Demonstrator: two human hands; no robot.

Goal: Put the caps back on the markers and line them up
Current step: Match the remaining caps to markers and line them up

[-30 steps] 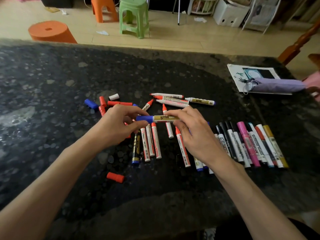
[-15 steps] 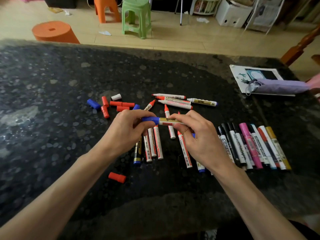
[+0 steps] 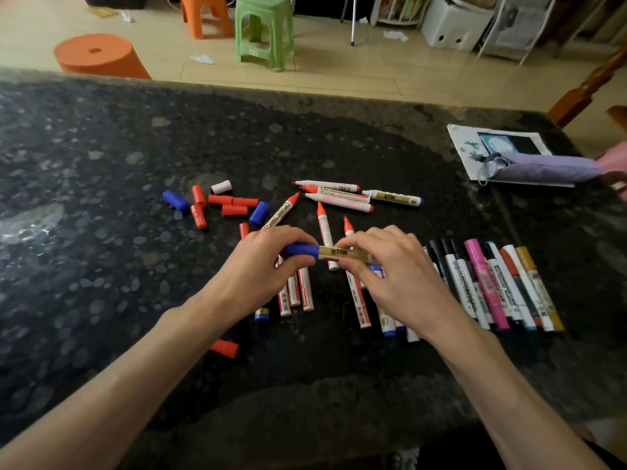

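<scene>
Both hands hold one gold-labelled marker (image 3: 342, 254) level above the table. My left hand (image 3: 261, 266) grips its blue cap (image 3: 302, 250), which sits on the marker's left end. My right hand (image 3: 397, 276) pinches the barrel. Several uncapped red-tipped markers (image 3: 325, 239) lie scattered under and beyond the hands. Loose red caps (image 3: 232, 201) and blue caps (image 3: 176, 200) lie to the left, plus one white cap (image 3: 221, 187). A row of capped markers (image 3: 492, 286) lies side by side at the right.
A single red cap (image 3: 224, 348) lies near my left forearm. A paper sheet (image 3: 475, 150) with a purple pouch (image 3: 543, 169) on it sits at the table's far right. Orange and green stools (image 3: 264, 28) stand on the floor beyond the dark stone table (image 3: 101, 266).
The blue cap has stayed on the marker's end between my hands. Both hands shifted slightly to the right with it.
</scene>
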